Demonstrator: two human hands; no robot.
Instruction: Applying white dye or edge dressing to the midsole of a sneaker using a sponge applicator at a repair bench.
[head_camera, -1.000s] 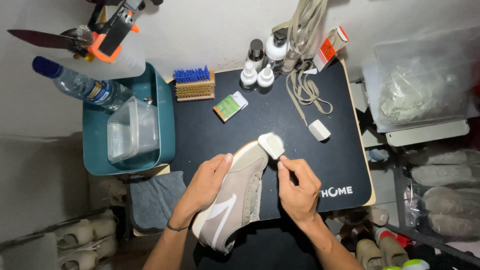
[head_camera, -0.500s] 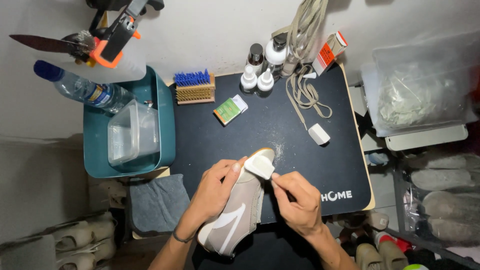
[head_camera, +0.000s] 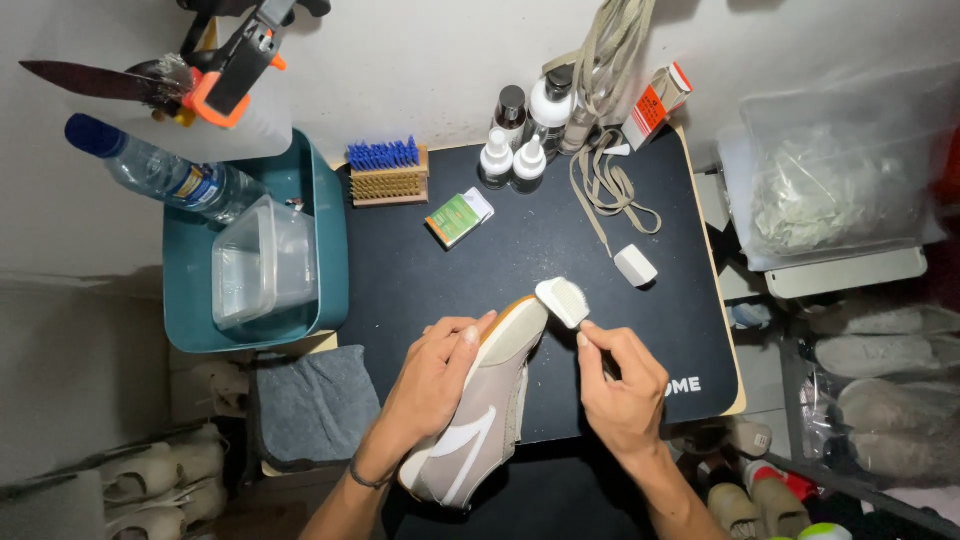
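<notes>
My left hand (head_camera: 435, 375) grips a beige sneaker (head_camera: 480, 420) with a white side stripe, holding it tilted on its side above the black mat (head_camera: 540, 240), toe pointing up and right. My right hand (head_camera: 620, 385) holds a small white brush (head_camera: 563, 301), its head touching the toe end of the sneaker's sole. Both forearms enter from the bottom edge.
A teal bin (head_camera: 325, 260) on the left holds a clear tub (head_camera: 262, 262) and a water bottle (head_camera: 165, 175). Wooden brushes (head_camera: 385, 172), a green box (head_camera: 455, 217), several bottles (head_camera: 525, 125), loose laces (head_camera: 605, 190) and a white block (head_camera: 635, 265) lie on the mat. A grey cloth (head_camera: 315, 405) is below the bin.
The brush has slid from over the sole back out to the sneaker's toe, up and to the right. My left hand has kept its grip while the shoe shifted slightly.
</notes>
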